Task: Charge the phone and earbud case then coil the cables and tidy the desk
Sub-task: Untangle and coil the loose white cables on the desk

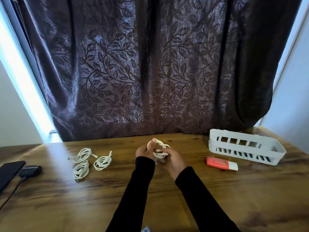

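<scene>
Both hands, left hand (145, 151) and right hand (173, 160), pinch one white cable (160, 149), half-coiled. Keep loops even; tuck the plug end.

1. No text, label, brand, number or sign can be read anywhere in the head view.
2. The red and white tube (221, 163) lying on the table (167, 198) shows no legible print; its surface is too blurred to tell.
3. The white slotted basket (245, 146) is plain, with no marking visible.
4. The dark phone (10, 173) at the left edge has a black screen with nothing readable on it.
5. The small dark earbud case (31, 170) beside it carries no mark that can be made out.
</scene>
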